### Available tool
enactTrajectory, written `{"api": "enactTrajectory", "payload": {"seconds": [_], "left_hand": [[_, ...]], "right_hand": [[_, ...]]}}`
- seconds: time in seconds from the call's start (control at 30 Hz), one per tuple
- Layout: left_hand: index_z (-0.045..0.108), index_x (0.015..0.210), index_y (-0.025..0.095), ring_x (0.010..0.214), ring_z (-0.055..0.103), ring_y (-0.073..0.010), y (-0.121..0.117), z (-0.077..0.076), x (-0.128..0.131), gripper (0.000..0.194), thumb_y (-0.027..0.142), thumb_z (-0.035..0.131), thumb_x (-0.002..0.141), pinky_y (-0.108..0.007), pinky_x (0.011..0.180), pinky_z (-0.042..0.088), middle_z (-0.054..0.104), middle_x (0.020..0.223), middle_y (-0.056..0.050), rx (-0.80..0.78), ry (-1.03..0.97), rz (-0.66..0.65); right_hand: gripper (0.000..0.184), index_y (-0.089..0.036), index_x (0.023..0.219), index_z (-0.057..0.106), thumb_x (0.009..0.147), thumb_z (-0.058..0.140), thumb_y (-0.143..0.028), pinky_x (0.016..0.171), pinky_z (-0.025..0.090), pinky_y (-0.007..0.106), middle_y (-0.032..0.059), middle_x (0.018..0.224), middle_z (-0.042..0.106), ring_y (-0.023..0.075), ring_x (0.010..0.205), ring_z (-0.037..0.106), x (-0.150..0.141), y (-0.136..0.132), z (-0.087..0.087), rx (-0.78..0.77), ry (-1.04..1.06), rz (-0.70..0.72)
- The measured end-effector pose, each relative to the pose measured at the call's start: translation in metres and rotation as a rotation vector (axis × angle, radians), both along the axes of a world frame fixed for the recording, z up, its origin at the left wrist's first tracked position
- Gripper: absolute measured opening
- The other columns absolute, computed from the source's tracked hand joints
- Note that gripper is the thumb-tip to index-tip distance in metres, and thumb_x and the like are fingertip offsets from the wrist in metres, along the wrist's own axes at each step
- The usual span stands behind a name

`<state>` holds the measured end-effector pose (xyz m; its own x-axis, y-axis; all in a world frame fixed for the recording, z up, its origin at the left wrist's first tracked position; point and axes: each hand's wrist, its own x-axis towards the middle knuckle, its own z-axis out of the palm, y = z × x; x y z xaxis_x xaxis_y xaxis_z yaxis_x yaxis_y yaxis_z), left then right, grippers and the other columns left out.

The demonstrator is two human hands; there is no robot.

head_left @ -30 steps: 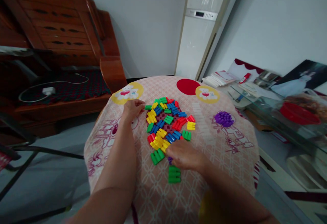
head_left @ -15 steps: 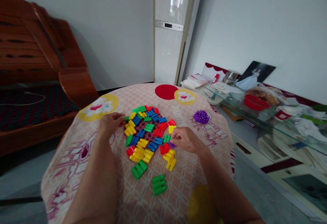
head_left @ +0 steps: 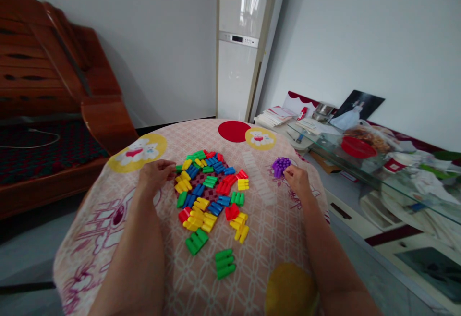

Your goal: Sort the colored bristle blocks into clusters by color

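Colourful plastic building blocks [head_left: 210, 180] in red, yellow, blue and green are heaped mid-table, partly over a dark red lattice-like piece [head_left: 209, 193]. My left hand [head_left: 158, 174] is at the heap's left edge, its fingers closed at a small green building block [head_left: 178, 168]. Over to the right, my right hand [head_left: 298, 180] has its fingers pinched against the right side of a purple knobbed cluster [head_left: 280, 167]. Its fingertips are partly hidden. Two green blocks lie apart near the front: one three-pronged block [head_left: 225, 263] and another block [head_left: 197, 241].
A patterned pink cloth [head_left: 252, 244] covers the round table. A wooden bench [head_left: 103, 119] stands at left, a tall white appliance [head_left: 237, 76] behind. Along the right runs a glass-topped cabinet [head_left: 324, 145] bearing papers, a red bowl [head_left: 358, 147] and bags.
My right hand has moved right, from the heap's edge to the purple cluster. The purple piece beside its fingers earlier is gone from the heap. My left hand has hardly moved.
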<state>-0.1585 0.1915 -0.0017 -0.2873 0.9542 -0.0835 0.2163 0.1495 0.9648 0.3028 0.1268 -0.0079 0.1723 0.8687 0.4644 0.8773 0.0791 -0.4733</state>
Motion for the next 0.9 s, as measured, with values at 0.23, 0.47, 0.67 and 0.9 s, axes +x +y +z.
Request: {"api": "enactTrajectory", "payload": {"seconds": [0.23,0.47,0.67,0.9], "left_hand": [[0.068,0.079,0.016,0.057,0.065,-0.0145,0.0,-0.003,-0.003,0.012,0.022,0.068,0.069,-0.021,0.055,0.053,0.068,0.063,-0.001,0.002,0.042,0.003],[0.07,0.084,0.017,0.059,0.066,-0.0144,0.006,-0.014,-0.012,0.018,0.026,0.068,0.07,-0.021,0.057,0.053,0.069,0.065,-0.001,0.015,0.068,-0.007],[0.07,0.083,0.017,0.059,0.066,-0.0146,0.004,-0.009,-0.008,0.014,0.023,0.068,0.07,-0.021,0.057,0.054,0.069,0.064,-0.001,-0.005,0.06,-0.026],[0.069,0.083,0.017,0.058,0.066,-0.0141,-0.001,-0.005,-0.008,0.014,0.024,0.068,0.071,-0.02,0.056,0.052,0.068,0.062,0.0,0.0,0.069,-0.003]], "right_hand": [[0.024,-0.018,0.076,0.072,0.079,0.059,-0.037,0.067,0.043,0.03,0.0102,0.075,0.073,0.0214,0.07,0.064,-0.008,0.004,-0.012,-0.037,-0.092,-0.175],[0.018,-0.019,0.078,0.076,0.077,0.065,-0.034,0.066,0.042,0.028,0.0094,0.076,0.075,0.0207,0.073,0.065,-0.016,0.01,-0.018,-0.134,-0.147,-0.217],[0.02,-0.019,0.078,0.076,0.078,0.061,-0.033,0.063,0.041,0.028,0.0084,0.073,0.074,0.02,0.068,0.064,-0.013,0.008,-0.024,-0.086,-0.184,-0.264],[0.02,-0.017,0.082,0.073,0.077,0.061,-0.032,0.065,0.042,0.029,0.0117,0.08,0.075,0.0215,0.07,0.064,-0.013,0.007,-0.025,-0.077,-0.18,-0.271]]}}
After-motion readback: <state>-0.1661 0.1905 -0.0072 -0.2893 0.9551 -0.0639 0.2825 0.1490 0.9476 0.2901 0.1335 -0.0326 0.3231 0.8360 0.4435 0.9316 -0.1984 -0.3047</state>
